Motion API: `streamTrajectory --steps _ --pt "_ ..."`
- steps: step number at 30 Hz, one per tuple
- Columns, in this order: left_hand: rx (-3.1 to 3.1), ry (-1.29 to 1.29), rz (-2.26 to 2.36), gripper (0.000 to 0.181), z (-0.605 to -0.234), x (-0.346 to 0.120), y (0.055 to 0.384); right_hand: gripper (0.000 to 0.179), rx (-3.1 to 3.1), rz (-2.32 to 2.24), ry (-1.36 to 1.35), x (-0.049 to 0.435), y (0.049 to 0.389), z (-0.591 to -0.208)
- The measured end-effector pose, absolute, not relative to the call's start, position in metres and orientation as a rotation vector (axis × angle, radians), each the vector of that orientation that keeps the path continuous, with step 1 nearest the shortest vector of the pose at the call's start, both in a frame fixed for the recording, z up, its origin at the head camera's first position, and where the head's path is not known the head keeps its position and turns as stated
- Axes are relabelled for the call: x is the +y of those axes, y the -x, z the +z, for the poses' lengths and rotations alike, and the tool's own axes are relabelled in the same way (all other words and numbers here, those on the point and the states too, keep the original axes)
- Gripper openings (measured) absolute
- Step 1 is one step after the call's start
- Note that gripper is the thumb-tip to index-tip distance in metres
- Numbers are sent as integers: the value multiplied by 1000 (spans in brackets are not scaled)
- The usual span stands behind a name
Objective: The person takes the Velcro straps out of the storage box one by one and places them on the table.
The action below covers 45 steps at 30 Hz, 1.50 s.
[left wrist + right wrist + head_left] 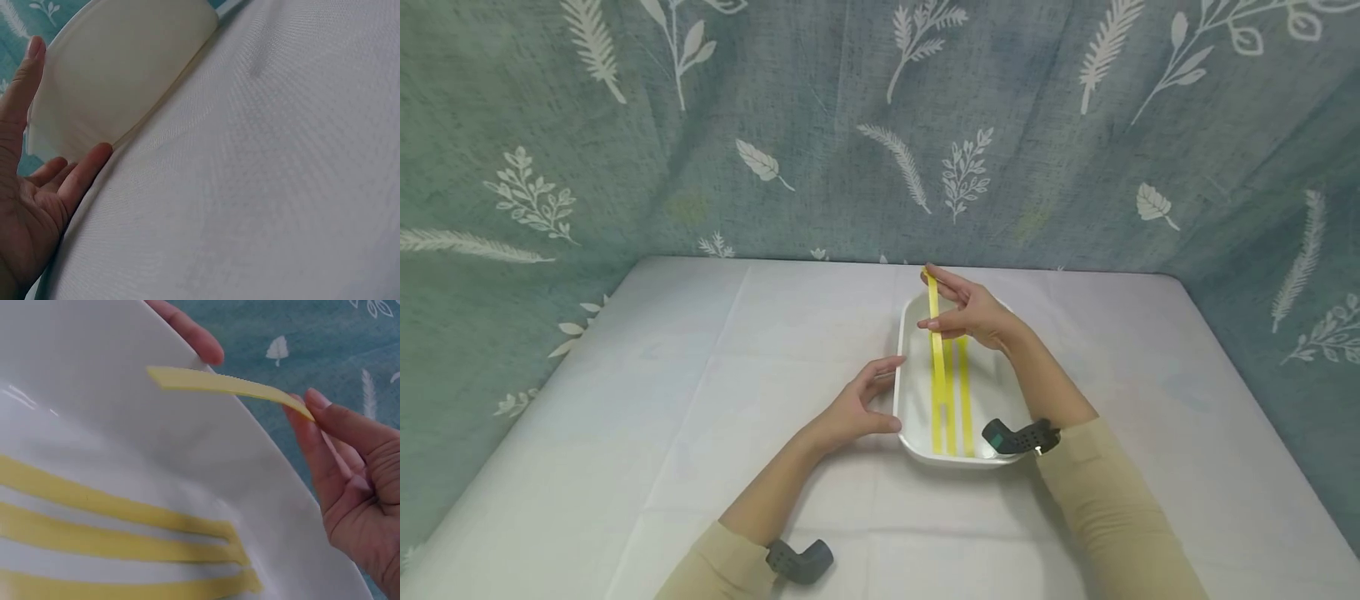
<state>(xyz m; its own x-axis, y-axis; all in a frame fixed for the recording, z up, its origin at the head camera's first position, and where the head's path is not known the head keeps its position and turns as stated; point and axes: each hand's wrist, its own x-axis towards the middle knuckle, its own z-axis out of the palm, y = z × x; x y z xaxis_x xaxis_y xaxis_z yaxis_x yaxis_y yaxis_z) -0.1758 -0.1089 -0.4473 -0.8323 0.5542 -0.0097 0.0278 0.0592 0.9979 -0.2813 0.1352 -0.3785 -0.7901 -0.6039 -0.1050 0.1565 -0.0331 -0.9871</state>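
Note:
A white dish (917,421) with rounded corners stands on the table, and three flat yellow strips (965,400) lie side by side on its floor. My right hand (977,315) is above the far part of the dish. It pinches one end of another thin yellow strip (212,382) between thumb and finger; the strip's other end hangs over the dish. My left hand (852,408) touches the dish's left side, thumb and fingers spread apart. In the left wrist view, the fingers (84,175) rest against the outer wall, low near the cloth.
A white cloth (760,417) covers the table around the dish. Behind it hangs a blue-green curtain (820,167) with white leaf prints. Dark wrist cameras (801,562) are strapped to both forearms; the right one overlaps the dish's near right corner.

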Motion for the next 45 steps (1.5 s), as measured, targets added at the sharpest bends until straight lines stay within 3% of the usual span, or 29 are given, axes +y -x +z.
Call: streamTrajectory --steps 17,45 --pt "1898 -589 1859 88 -449 -108 178 94 1856 -1773 514 156 276 -347" --pt "1944 -544 1808 88 -447 -111 176 94 2131 -1764 633 235 213 -313"
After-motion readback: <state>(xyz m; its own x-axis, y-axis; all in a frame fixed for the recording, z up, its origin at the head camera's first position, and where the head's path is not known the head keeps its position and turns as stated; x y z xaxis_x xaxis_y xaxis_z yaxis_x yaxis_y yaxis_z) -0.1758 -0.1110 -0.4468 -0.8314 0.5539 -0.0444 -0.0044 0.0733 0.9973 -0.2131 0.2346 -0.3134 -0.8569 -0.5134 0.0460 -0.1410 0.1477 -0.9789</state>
